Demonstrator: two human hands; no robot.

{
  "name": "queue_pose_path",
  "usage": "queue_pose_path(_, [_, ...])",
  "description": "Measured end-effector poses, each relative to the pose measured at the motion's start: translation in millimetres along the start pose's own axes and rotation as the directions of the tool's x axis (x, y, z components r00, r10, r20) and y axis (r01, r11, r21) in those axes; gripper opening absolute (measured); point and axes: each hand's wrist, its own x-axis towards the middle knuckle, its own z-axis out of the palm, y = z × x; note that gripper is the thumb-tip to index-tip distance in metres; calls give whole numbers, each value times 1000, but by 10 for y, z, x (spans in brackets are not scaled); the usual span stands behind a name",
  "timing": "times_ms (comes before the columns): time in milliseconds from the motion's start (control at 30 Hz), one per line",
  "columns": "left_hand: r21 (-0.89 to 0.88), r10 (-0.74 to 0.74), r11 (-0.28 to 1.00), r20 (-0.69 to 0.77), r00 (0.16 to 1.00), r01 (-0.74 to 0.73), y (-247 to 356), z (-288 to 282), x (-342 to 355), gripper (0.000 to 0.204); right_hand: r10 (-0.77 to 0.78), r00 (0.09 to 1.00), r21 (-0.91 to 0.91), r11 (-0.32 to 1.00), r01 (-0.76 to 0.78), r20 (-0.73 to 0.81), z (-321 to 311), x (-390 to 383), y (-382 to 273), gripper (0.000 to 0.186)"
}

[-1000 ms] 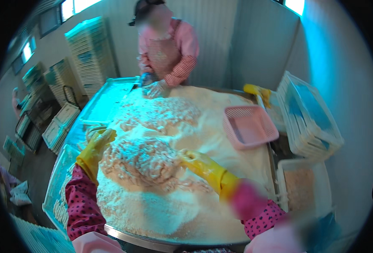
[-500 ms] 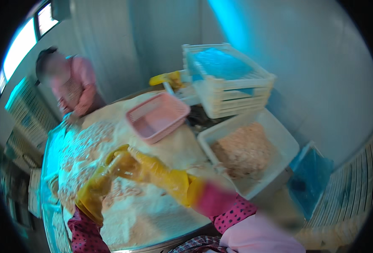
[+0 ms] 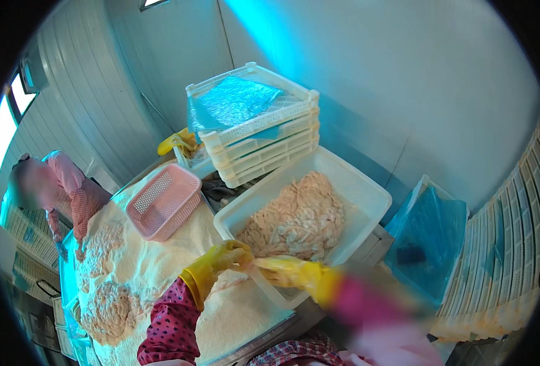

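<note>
Yellow rubber gloves cover both of my hands. My left hand point(image 3: 218, 265) is beside the near left corner of a white tub point(image 3: 367, 189), its fingers curled in; what they hold, if anything, I cannot make out. My right hand point(image 3: 291, 272) reaches in from the right over the tub's near side, its fingertips close to the left hand. Motion blur smears its fingers and sleeve. Inside the tub lies a heap of pale pink raw meat strips point(image 3: 300, 219). White powder point(image 3: 236, 320) spreads over the table, with more floured meat pieces point(image 3: 108, 311) at its left.
A pink perforated basket point(image 3: 166, 204) rests on the powder. Behind the tub stand stacked cream crates point(image 3: 270, 143) with blue plastic film on top. Blue plastic lines a bin point(image 3: 428, 244) at right, beside ribbed crates point(image 3: 501, 250). Another person point(image 3: 68, 189) works across the table.
My view has turned right. Both hands have moved from above the powdered table to the tub's near left corner. The other person leans lower over the table.
</note>
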Motion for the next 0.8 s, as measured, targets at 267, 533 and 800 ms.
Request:
queue_pose_path(267, [-202,67,965,-424,903,-166,393,91,-808,29,-809,581,-847,249,470,85,438,1738,429,20])
queue_pose_path(533, [-98,61,972,-773,632,-214,210,-287,-1694,43,-563,821,-893,315,321,97,288,2239,786,53])
queue_pose_path(800, [-550,423,532,-485,765,-643,235,241,-566,32,-647,718,-713,375,593,256,1077,1480,558,47])
